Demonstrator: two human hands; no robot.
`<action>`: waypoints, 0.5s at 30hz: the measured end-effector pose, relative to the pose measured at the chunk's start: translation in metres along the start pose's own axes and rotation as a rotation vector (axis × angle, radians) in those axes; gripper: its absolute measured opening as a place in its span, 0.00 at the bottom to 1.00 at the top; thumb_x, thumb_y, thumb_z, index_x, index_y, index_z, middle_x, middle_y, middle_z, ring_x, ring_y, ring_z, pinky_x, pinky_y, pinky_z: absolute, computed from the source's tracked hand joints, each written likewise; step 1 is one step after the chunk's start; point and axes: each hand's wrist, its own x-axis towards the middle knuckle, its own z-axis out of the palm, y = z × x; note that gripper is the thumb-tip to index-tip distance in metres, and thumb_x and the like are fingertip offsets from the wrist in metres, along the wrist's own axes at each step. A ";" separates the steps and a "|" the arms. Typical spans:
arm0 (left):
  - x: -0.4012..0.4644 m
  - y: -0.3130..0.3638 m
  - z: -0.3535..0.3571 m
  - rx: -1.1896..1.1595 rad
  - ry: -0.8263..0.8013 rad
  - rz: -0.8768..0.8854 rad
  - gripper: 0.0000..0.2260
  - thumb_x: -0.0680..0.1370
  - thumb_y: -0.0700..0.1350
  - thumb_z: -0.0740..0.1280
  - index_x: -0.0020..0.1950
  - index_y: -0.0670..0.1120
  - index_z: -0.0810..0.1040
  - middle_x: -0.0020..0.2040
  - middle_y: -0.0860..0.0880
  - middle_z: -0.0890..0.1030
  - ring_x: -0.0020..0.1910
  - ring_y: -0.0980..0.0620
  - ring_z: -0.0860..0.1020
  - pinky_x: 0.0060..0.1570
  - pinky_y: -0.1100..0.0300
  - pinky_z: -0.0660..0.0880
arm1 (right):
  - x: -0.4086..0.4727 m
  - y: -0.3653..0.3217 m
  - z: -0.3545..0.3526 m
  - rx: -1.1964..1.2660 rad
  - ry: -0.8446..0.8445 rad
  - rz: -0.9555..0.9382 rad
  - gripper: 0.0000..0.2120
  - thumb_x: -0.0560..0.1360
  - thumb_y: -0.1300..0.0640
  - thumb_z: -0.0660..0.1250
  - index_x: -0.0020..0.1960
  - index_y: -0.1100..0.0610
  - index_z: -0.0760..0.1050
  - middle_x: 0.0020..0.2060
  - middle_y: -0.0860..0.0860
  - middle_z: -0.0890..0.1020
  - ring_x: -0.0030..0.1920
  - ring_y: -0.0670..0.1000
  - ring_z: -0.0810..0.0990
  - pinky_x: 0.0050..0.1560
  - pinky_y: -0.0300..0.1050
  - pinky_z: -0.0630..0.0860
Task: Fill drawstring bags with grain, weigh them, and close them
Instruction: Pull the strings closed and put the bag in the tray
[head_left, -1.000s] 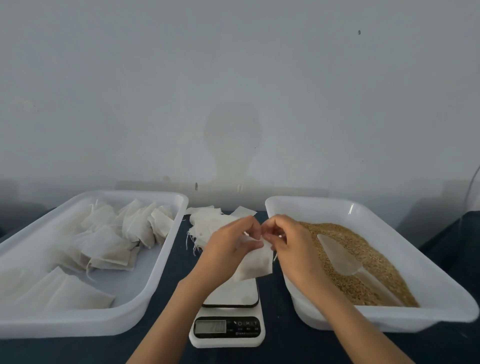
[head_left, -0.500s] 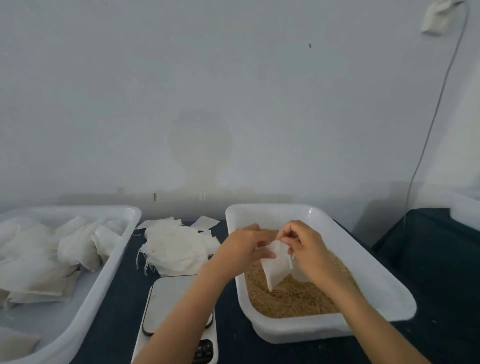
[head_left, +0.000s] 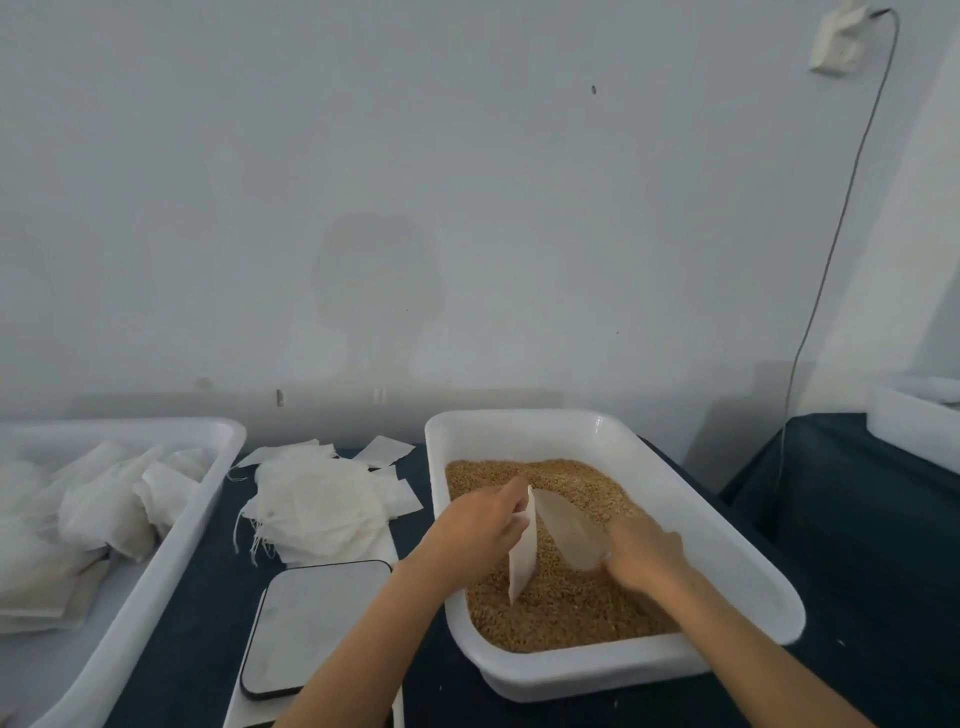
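The glossy white plastic tub (head_left: 737, 561) holds matt, granular brown grain (head_left: 561, 613), a translucent plastic scoop (head_left: 571, 535) (slightly frosted) and a thin matt cloth bag (head_left: 522, 561), beside a smooth-topped scale (head_left: 311, 623).

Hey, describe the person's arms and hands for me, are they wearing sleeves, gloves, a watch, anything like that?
Both forearms are bare as far as the frame shows: no sleeves in view. The left hand and the right hand are ungloved, and no watch, bracelet or ring is visible on either wrist or on the fingers that show. The right hand is slightly motion-blurred, so fine details there are unclear.
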 end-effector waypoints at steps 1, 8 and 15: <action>0.000 0.000 0.001 0.000 -0.021 -0.018 0.05 0.81 0.44 0.57 0.47 0.49 0.61 0.41 0.47 0.74 0.36 0.52 0.67 0.38 0.55 0.68 | 0.000 0.001 -0.004 -0.024 0.005 -0.002 0.08 0.78 0.62 0.56 0.49 0.55 0.74 0.36 0.45 0.71 0.44 0.49 0.74 0.49 0.44 0.69; 0.002 -0.003 0.008 0.029 0.046 -0.040 0.03 0.83 0.45 0.54 0.50 0.47 0.64 0.45 0.49 0.73 0.42 0.52 0.67 0.41 0.60 0.65 | -0.004 0.007 -0.042 -0.270 0.090 -0.036 0.14 0.75 0.65 0.61 0.33 0.55 0.62 0.32 0.47 0.67 0.35 0.49 0.71 0.32 0.38 0.64; 0.006 -0.009 0.016 0.144 0.212 -0.097 0.13 0.79 0.37 0.61 0.63 0.45 0.66 0.57 0.50 0.73 0.56 0.52 0.69 0.55 0.61 0.68 | -0.002 -0.012 -0.023 -0.154 0.065 -0.093 0.15 0.75 0.65 0.60 0.32 0.54 0.63 0.31 0.47 0.66 0.29 0.45 0.65 0.28 0.36 0.61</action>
